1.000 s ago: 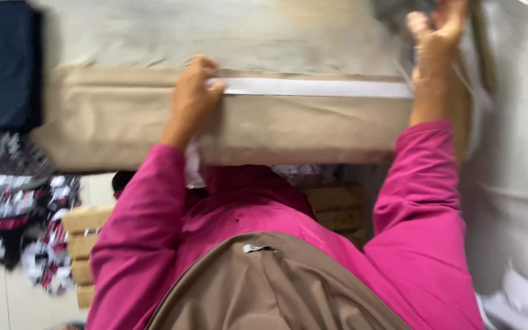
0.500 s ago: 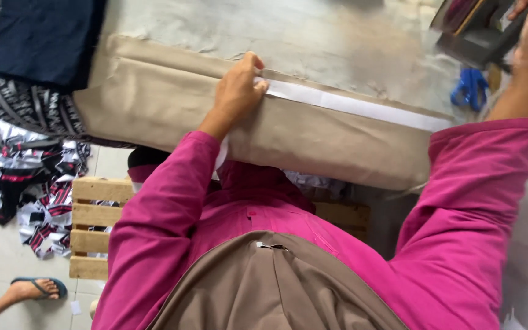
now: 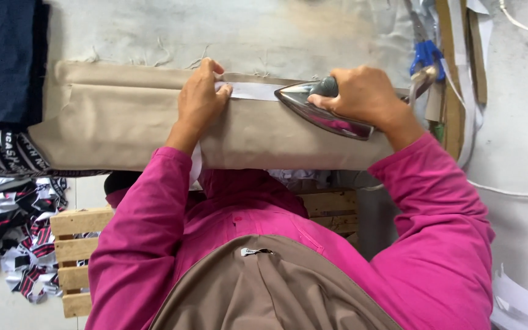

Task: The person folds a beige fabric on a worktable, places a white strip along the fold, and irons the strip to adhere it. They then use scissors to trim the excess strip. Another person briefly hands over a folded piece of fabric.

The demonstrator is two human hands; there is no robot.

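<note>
While held, the iron points leftward along the strip.

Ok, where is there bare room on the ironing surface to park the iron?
Bare grey cover lies beyond the beige fabric, between the navy cloth and scissors. Crowded: right edge, and the fold where left hand and iron in right hand work.

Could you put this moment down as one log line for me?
left hand: presses white strip on tan fabric | right hand: grips iron on fabric | scissors beside
</note>
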